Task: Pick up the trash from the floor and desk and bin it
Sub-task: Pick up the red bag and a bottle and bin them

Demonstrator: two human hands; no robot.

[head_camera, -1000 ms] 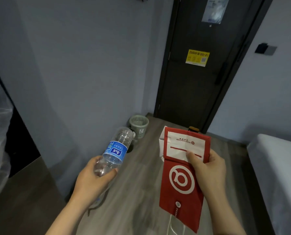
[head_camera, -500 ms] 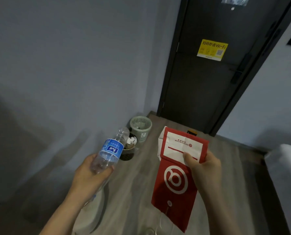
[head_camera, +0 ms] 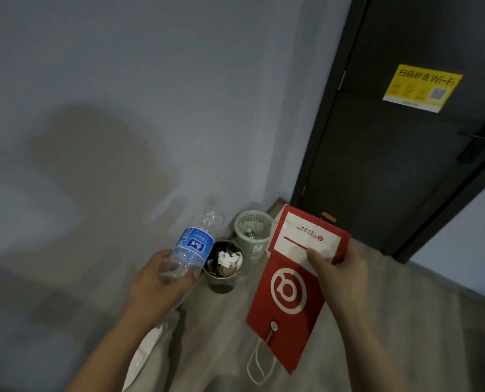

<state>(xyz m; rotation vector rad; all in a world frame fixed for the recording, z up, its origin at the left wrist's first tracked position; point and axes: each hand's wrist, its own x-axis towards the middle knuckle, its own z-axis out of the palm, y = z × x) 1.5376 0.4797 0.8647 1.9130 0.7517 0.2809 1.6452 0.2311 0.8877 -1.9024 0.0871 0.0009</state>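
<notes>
Okay, my left hand [head_camera: 156,290] wraps bottle [head_camera: 194,246], right hand [head_camera: 343,275] pinches red paper bag [head_camera: 286,304]; dark bin [head_camera: 221,287] near floor corner looks full, so I reckon toss could bounce out

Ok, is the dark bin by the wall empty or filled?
Not empty: the dark bin holds crumpled white paper and brown scraps up near its rim. How deep they go, cannot tell.
</notes>
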